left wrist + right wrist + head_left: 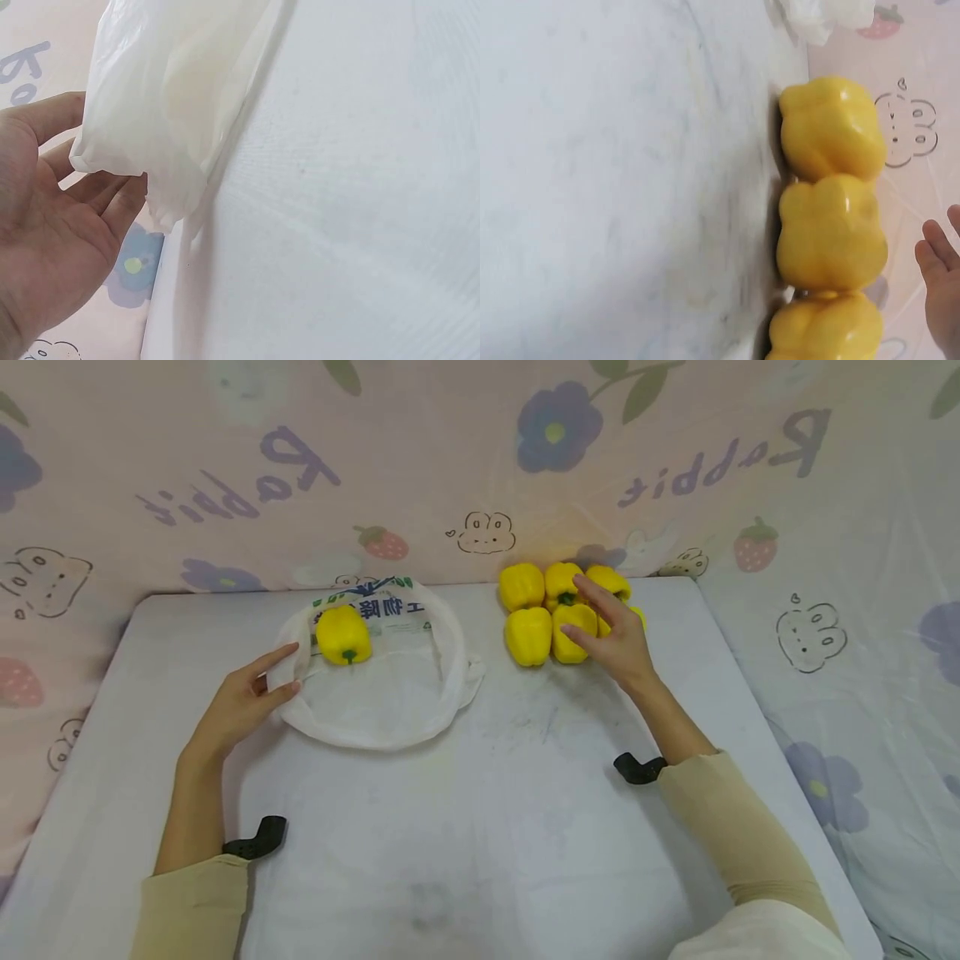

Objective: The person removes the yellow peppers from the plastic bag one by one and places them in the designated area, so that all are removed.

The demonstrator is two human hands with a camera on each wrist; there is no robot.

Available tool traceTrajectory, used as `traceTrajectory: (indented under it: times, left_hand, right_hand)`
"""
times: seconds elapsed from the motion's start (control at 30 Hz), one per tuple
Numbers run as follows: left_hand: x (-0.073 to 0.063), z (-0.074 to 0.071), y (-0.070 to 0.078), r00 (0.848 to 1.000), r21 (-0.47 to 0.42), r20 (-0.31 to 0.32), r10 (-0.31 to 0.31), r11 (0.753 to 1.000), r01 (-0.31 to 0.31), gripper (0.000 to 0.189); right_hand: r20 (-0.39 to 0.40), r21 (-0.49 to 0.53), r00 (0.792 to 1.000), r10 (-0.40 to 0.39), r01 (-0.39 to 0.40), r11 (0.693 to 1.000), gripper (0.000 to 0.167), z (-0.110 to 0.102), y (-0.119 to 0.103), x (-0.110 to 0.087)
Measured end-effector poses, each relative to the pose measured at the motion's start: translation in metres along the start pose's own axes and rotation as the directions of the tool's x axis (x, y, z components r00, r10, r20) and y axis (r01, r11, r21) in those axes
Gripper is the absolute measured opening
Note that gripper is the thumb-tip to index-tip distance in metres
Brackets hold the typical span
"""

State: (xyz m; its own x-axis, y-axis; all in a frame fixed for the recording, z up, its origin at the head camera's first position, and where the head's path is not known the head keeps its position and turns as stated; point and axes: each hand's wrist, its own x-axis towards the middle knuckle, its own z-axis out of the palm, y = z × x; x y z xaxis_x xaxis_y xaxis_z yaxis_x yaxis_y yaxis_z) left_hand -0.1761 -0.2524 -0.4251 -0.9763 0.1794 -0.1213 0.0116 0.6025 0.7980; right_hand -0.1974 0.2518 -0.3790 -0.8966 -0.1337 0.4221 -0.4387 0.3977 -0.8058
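Observation:
At the left, a white plastic bag (378,727) lies with its mouth spread in a round, rolled rim. One yellow bell pepper (343,635) with a green stem sits inside it. My left hand (243,697) holds the bag's left rim with its fingers and thumb; in the left wrist view some fingertips are hidden behind the plastic. Several more yellow bell peppers (528,636) stand packed together at the back right. Over the right part of this group hovers my right hand (618,639), thumb and fingers spread apart, holding nothing.
The white table (465,843) reaches back to a curtain (420,460) printed with rabbits, flowers and strawberries. Black curved pieces (637,768) stick out at both wrists, by the beige sleeves (738,827).

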Motion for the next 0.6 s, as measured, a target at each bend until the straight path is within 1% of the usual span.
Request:
traceTrajectory:
  times: [0.13, 0.23, 0.4, 0.6]
  left_hand:
    - [0.001, 0.001, 0.001, 1.000, 0.004, 0.014, -0.019, 1.000, 0.019, 0.063]
    - [0.001, 0.001, 0.001, 1.000, -0.004, 0.013, -0.028, 1.000, 0.028, 0.065]
    - [0.002, 0.000, -0.001, 0.999, -0.014, 0.017, -0.034, 0.999, 0.034, 0.066]
    - [0.003, 0.001, 0.000, 0.999, -0.008, 0.023, -0.032, 0.999, 0.033, 0.064]
  right_hand:
    - [0.033, -0.004, 0.999, 0.021, -0.021, 1.000, 0.058, 0.008, -0.010, 0.003]
    - [0.055, -0.008, 0.997, 0.045, -0.045, 0.999, 0.057, 0.013, -0.017, 0.006]
    - [0.099, 0.044, 0.993, 0.066, -0.070, 0.997, 0.056, 0.021, -0.025, 0.011]
    - [0.157, 0.109, 0.986, 0.057, -0.074, 0.991, 0.056, 0.034, -0.033, 0.018]
